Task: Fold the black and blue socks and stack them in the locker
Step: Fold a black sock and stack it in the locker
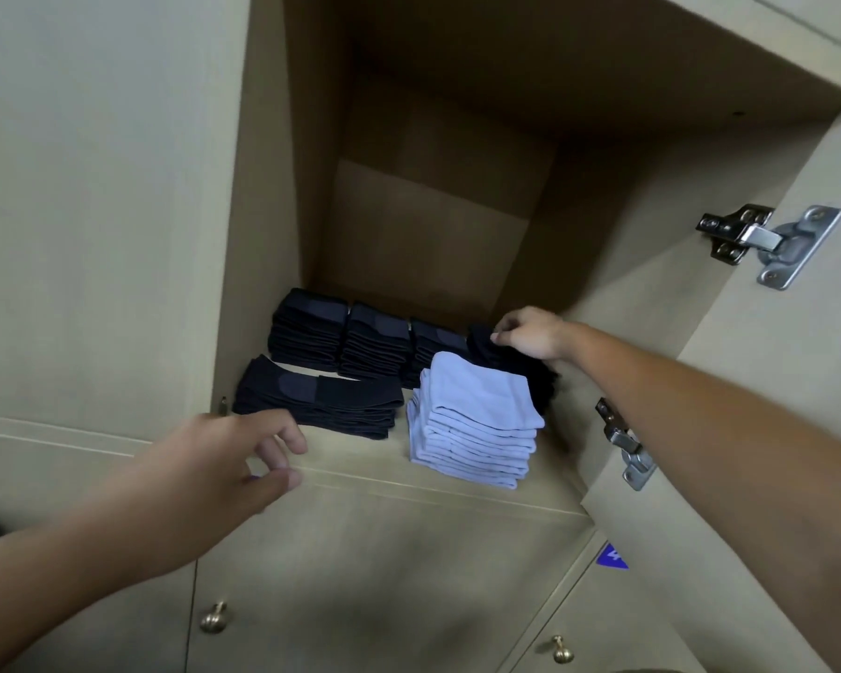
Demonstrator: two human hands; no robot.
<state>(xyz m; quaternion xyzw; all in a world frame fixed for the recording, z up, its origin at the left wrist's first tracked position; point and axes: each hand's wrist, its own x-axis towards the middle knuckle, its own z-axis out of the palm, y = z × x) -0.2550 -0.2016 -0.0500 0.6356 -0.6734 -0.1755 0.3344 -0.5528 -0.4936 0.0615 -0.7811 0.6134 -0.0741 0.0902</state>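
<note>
The open locker holds folded socks on its shelf. Three stacks of black socks stand in a row at the back, and a longer black stack lies in front at the left. A tall stack of light blue socks stands front right. Behind it sits another black sock pile, and my right hand grips its top with curled fingers. My left hand hovers at the shelf's front edge, fingers loosely curled and holding nothing.
The locker door stands open at the right with two metal hinges. Closed doors with brass knobs lie below the shelf. A blue label sits on a lower door. The upper part of the locker is bare wood.
</note>
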